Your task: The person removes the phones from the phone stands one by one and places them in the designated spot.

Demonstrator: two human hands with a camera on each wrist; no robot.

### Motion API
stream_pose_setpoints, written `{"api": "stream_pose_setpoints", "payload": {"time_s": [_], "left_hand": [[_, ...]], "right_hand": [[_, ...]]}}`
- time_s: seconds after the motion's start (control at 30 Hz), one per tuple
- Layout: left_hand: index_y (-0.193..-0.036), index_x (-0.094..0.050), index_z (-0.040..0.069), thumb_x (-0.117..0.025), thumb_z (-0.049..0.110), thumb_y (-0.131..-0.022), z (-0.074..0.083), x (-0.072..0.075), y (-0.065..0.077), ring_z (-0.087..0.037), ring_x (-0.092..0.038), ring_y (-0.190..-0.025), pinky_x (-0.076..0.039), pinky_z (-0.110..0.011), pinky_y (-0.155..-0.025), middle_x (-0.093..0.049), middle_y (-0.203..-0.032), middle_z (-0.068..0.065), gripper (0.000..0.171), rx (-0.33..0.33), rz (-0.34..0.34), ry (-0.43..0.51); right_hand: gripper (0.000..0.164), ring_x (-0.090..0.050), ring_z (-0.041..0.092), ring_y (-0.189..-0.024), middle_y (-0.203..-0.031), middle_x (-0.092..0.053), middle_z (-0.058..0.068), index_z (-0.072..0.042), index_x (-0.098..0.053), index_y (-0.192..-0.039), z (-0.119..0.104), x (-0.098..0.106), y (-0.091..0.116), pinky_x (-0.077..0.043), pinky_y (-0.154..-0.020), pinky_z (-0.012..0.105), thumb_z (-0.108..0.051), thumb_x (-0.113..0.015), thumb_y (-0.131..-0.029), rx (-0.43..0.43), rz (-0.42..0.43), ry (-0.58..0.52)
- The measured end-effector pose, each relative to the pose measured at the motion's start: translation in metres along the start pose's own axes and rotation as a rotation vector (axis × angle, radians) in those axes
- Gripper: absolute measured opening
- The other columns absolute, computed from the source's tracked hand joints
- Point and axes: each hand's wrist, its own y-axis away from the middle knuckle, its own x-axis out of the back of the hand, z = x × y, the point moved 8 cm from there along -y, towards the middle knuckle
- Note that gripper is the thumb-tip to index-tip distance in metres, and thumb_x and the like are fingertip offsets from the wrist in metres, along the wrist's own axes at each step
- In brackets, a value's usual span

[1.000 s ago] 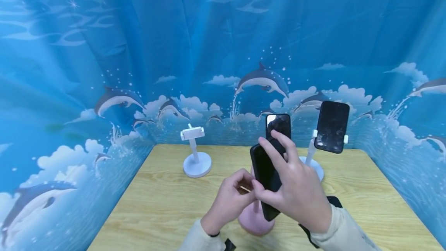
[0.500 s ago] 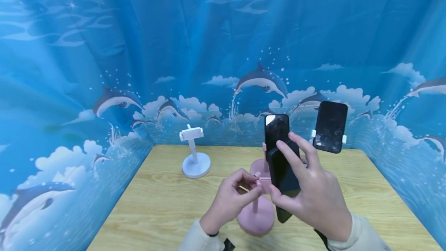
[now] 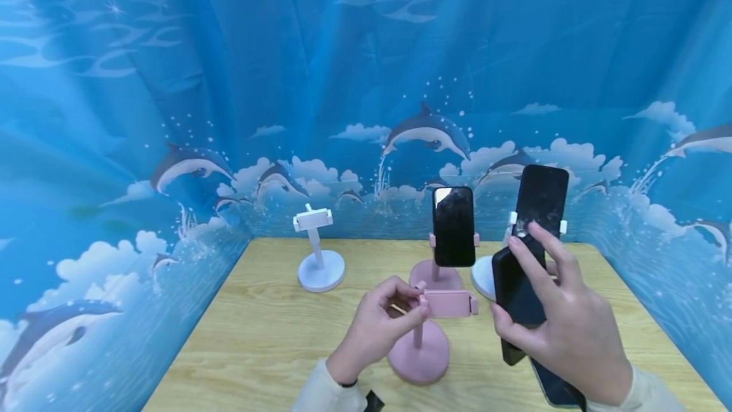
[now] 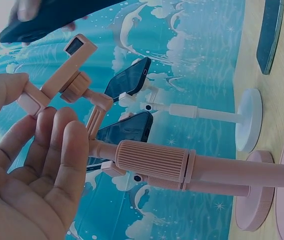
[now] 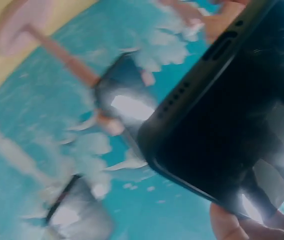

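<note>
black phone [image 3: 517, 294] | held up over wood-grain table [image 3: 246, 342], right of front pink stand [image 3: 420, 358] | right hand [image 3: 572, 323] grips it; left hand [image 3: 377, 323] pinches stand's clamp [image 3: 448, 304] | dolphin-print backdrop [image 3: 343, 68] behind and both sides (another phone [image 3: 550, 385] lies on tabletop)

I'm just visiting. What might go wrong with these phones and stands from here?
1. The right hand holds the raised phone with fingers and thumb; if that slips, it could drop, perhaps onto the flat phone on the table.
2. The left hand pinches one end of the clamp atop the near pink stand; a hard pull there might tip it.
</note>
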Motion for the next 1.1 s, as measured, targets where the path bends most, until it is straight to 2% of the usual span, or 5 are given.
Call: {"api": "stream_pose_setpoints", "payload": {"time_s": [0.33, 0.77, 0.93, 1.0, 1.1], "left_hand": [[-0.108, -0.070, 0.012, -0.077, 0.024, -0.095, 0.000, -0.001, 0.000, -0.016, -0.067, -0.090, -0.059, -0.026, -0.075, -0.071, -0.102, -0.003, 0.020, 0.005, -0.005, 0.019], [-0.108, -0.069, 0.012, -0.077, 0.024, -0.095, 0.000, 0.000, 0.001, -0.016, -0.067, -0.090, -0.058, -0.025, -0.075, -0.071, -0.101, -0.003, 0.020, 0.006, 0.007, 0.002], [-0.108, -0.069, 0.011, -0.077, 0.024, -0.095, 0.000, -0.001, 0.001, -0.015, -0.067, -0.090, -0.058, -0.025, -0.075, -0.071, -0.102, -0.003, 0.020, 0.003, 0.006, 0.003], [-0.108, -0.069, 0.011, -0.077, 0.025, -0.095, 0.000, 0.000, 0.001, -0.016, -0.066, -0.090, -0.058, -0.025, -0.075, -0.071, -0.102, -0.003, 0.020, 0.006, 0.007, 0.003], [-0.108, -0.070, 0.011, -0.076, 0.025, -0.096, 0.000, -0.001, 0.001, -0.016, -0.066, -0.090, -0.057, -0.025, -0.075, -0.071, -0.101, -0.003, 0.020, 0.010, 0.005, 0.002]], "right_hand": [[0.089, -0.050, 0.021, -0.055, -0.151, -0.047, 0.024, -0.012, -0.053, -0.151, 0.055, -0.005, 0.038, -0.017, -0.036, 0.014, -0.078, -0.038, -0.093, -0.018, -0.028, 0.127], [0.091, -0.033, 0.008, -0.039, -0.152, -0.043, 0.032, -0.014, -0.048, -0.155, 0.124, -0.023, 0.079, -0.016, -0.036, 0.015, -0.079, -0.030, -0.094, -0.082, -0.136, 0.195], [0.084, -0.034, 0.010, -0.039, -0.151, -0.042, 0.033, -0.012, -0.048, -0.154, 0.147, -0.035, 0.095, -0.020, -0.035, 0.019, -0.066, -0.061, -0.091, -0.132, -0.245, 0.218], [0.084, -0.033, 0.011, -0.038, -0.149, -0.042, 0.034, -0.010, -0.047, -0.154, 0.157, -0.043, 0.103, -0.022, -0.034, 0.022, -0.053, -0.074, -0.086, -0.176, -0.325, 0.237], [0.086, -0.031, 0.012, -0.038, -0.146, -0.039, 0.037, -0.006, -0.044, -0.154, 0.174, -0.058, 0.120, -0.026, -0.034, 0.027, -0.042, -0.079, -0.084, -0.256, -0.483, 0.251]]}}
